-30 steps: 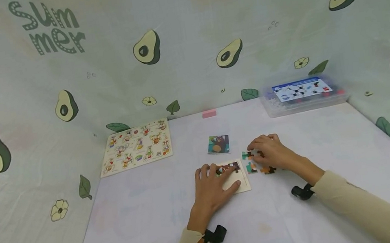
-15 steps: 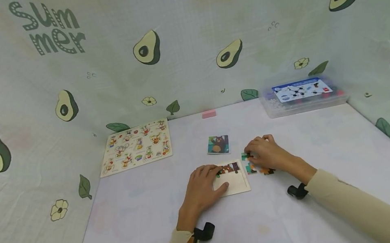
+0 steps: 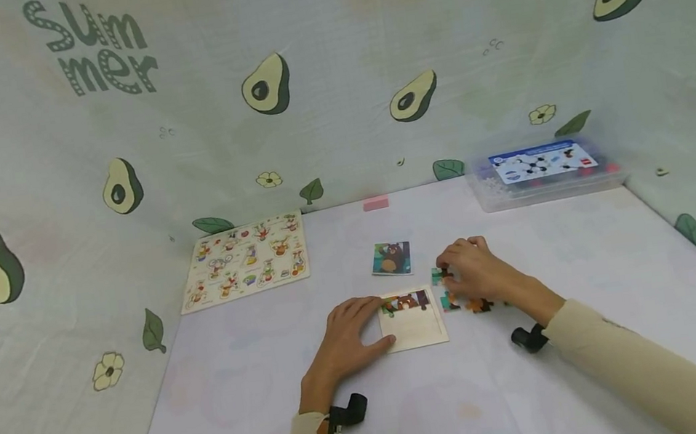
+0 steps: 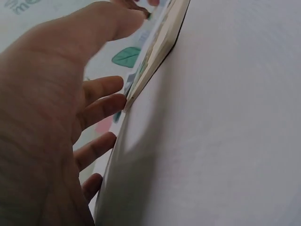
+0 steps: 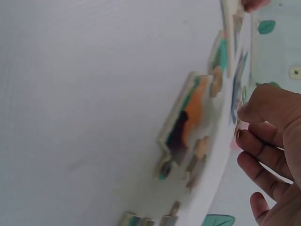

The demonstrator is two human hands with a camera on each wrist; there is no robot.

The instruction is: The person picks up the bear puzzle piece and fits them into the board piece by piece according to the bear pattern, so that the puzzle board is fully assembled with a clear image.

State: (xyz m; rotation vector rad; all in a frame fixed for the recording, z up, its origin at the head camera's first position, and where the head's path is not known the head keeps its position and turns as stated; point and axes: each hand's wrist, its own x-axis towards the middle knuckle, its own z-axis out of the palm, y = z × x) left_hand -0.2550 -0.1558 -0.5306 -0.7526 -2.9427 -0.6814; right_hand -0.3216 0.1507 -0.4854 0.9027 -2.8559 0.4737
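A cream puzzle tray (image 3: 414, 329) lies mid-table, with a row of joined bear puzzle pieces (image 3: 407, 302) along its far edge. My left hand (image 3: 345, 336) rests at its left side, fingers loosely extended and thumb by the near left corner. In the left wrist view, fingertips (image 4: 117, 101) are right at the tray's edge. Right of the tray my right hand (image 3: 479, 271) pinches a jigsaw piece (image 3: 438, 275) between thumb and forefinger, partly hidden by the fingers. Loose jigsaw pieces (image 3: 480, 305) lie under and beside this hand; an orange and dark piece (image 5: 186, 120) shows in the right wrist view.
A small bear picture card (image 3: 391, 259) lies beyond the tray. Farther back are a pink block (image 3: 375, 203), a wooden picture board (image 3: 248, 259) at left and a clear plastic case (image 3: 540, 173) at right. A printed cloth (image 3: 338, 145) rises behind the table.
My left hand has slid left from over the tray to its left edge, uncovering the bear pieces. The right hand has shifted slightly left among the loose pieces.
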